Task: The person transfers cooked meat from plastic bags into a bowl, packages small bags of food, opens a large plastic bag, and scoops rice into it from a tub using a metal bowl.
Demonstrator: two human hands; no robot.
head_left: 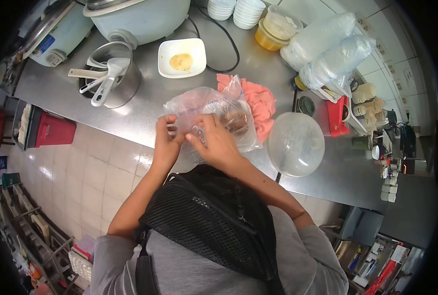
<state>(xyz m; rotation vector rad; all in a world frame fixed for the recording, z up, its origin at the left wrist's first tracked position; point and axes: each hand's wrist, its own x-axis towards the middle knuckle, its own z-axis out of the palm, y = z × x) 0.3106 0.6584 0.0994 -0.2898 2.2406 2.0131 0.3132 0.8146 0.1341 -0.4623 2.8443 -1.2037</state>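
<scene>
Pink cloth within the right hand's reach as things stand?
Likely yes: the right hand is at the plastic bag, close by; the bag seems to overlap one edge of the pink cloth, but the cloth's far side lies exposed.

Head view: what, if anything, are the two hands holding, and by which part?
The left hand and right hand hold the clear, crumpled plastic bag by its picture-left side; exact fingertip contact is unclear.
</scene>
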